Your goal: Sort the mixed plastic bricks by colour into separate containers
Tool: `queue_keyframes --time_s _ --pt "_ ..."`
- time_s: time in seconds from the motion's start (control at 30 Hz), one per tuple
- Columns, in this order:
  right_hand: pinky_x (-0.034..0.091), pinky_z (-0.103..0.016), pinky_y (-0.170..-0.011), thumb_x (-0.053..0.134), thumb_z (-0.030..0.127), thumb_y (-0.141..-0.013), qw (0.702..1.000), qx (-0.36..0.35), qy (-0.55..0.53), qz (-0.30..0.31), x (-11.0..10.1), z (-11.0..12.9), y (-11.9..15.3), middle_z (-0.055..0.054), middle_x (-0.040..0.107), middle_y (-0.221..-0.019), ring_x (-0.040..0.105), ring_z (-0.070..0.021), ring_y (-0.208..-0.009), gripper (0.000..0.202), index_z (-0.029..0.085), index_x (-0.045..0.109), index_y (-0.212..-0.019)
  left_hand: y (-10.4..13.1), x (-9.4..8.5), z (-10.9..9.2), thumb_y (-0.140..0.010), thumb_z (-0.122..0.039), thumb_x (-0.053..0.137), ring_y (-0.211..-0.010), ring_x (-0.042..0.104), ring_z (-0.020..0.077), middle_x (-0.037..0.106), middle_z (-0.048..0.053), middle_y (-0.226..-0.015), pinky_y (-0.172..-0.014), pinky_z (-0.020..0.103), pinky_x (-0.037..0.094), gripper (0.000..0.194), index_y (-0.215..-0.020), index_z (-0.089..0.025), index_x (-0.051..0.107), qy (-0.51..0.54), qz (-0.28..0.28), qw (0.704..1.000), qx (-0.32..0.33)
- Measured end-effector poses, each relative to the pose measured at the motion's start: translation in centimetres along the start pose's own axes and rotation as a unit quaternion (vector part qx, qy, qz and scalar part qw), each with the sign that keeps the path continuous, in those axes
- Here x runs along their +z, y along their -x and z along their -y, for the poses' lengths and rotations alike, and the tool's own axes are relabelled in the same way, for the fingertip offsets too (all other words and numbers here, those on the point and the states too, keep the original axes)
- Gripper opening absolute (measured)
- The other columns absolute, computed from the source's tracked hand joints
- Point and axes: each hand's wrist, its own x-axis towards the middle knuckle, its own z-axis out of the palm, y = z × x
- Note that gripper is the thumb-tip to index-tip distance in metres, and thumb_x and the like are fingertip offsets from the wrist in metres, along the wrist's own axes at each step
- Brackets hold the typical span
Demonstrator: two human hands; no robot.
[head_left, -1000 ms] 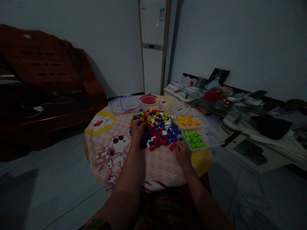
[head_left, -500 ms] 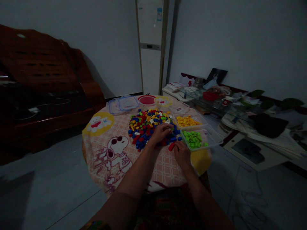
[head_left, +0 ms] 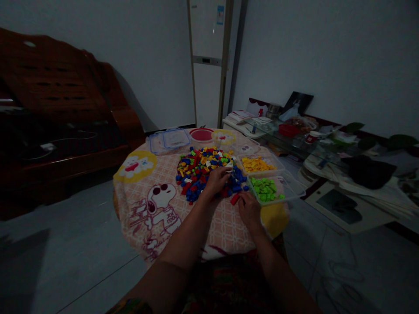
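Observation:
My left hand (head_left: 216,179) is over the right side of a mixed heap of toy building bricks (head_left: 196,170), its fingers bent together. A whitish piece shows by its fingertips, but what they hold, if anything, I cannot make out. Low on the tablecloth, my right hand (head_left: 249,208) has its fingers closed at the end of a red brick (head_left: 235,199). Just beyond that hand, a clear plastic tray has a compartment of light green bricks (head_left: 264,189). Yellow bricks (head_left: 257,164) fill part of the compartment behind it.
A patterned cloth (head_left: 225,231) covers the round table. Clear lids with blue rims (head_left: 176,138) and a round red lid (head_left: 201,134) lie at the far edge. To the right stands a cluttered glass table (head_left: 281,137); a wooden bench (head_left: 65,100) is on the left.
The green brick seen by my left fingertips no longer shows there, and that hand has shifted slightly back and left. My right hand stays at the red brick. The view has tilted slightly.

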Motion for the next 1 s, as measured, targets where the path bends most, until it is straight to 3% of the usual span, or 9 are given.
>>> queue_keyframes --time_s 0.17,0.33,0.43,0.6,1.0 --pt "0.05 -0.033 -0.094 0.045 0.014 -0.093 1.0 0.003 0.004 -0.001 0.0 0.0 0.1 -0.008 0.073 -0.106 0.064 -0.0212 -0.101 0.03 0.022 0.073 -0.1 -0.1 -4.7 1.3 -0.084 -0.014 0.058 -0.108 0.07 0.0248 0.076 0.01 -0.115 -0.102 0.038 0.051 0.031 -0.108 -0.017 0.077 -0.178 -0.154 0.966 -0.111" --pt "0.049 -0.034 -0.095 0.046 0.015 -0.093 1.0 0.007 0.007 0.002 0.2 -0.3 0.1 -0.009 0.073 -0.107 0.064 -0.0214 -0.101 0.029 0.02 0.073 -0.1 0.6 -8.2 2.7 -0.083 -0.017 0.059 -0.101 0.071 0.0273 0.077 0.011 -0.107 -0.093 0.038 0.053 0.031 -0.106 -0.019 0.078 -0.288 -0.225 0.906 -0.213" --pt "0.049 -0.034 -0.096 0.047 0.015 -0.092 1.0 0.006 0.005 -0.002 0.3 -0.4 0.2 -0.009 0.073 -0.108 0.064 -0.0219 -0.102 0.029 0.02 0.073 -0.101 0.9 -8.7 3.1 -0.081 -0.019 0.06 -0.101 0.07 0.0294 0.078 0.011 -0.104 -0.086 0.039 0.052 0.03 -0.104 -0.021 0.079 -0.335 -0.209 0.883 -0.255" --pt "0.05 -0.034 -0.095 0.046 0.014 -0.092 1.0 0.001 -0.002 -0.008 0.2 -0.3 0.2 -0.009 0.073 -0.107 0.065 -0.0215 -0.101 0.03 0.021 0.074 -0.101 0.9 -8.4 3.2 -0.077 -0.019 0.063 -0.103 0.07 0.032 0.078 0.013 -0.103 -0.088 0.041 0.05 0.032 -0.104 -0.024 0.08 -0.375 -0.133 0.869 -0.295" --pt "0.05 -0.033 -0.094 0.045 0.013 -0.092 1.0 0.002 -0.007 -0.011 0.0 0.1 0.1 -0.008 0.073 -0.104 0.064 -0.0207 -0.1 0.03 0.021 0.074 -0.098 0.8 -7.9 2.9 -0.082 -0.022 0.059 -0.108 0.068 0.0351 0.075 0.019 -0.108 -0.092 0.045 0.048 0.035 -0.113 -0.018 0.075 -0.401 -0.13 0.86 -0.287"
